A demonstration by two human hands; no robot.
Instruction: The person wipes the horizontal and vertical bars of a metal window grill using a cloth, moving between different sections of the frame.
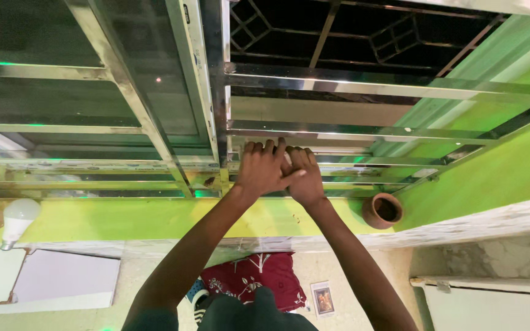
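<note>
Both my hands reach up to a steel window grille (338, 89) above a green sill (124, 219). My left hand (262, 169) lies partly over my right hand (307, 179), its thumb across the right hand's back. The fingers of both hands curl over a low horizontal steel bar (375, 162) next to the vertical window frame (216, 92). A small pale patch shows between the hands; I cannot tell what it is.
A small clay pot (383, 210) stands on the sill to the right of my hands. A white light bulb (18, 218) lies at the sill's left end. Below are white boards (62, 282), a red patterned cloth (253, 277), a small picture card (323, 300) and a white cabinet (492, 303).
</note>
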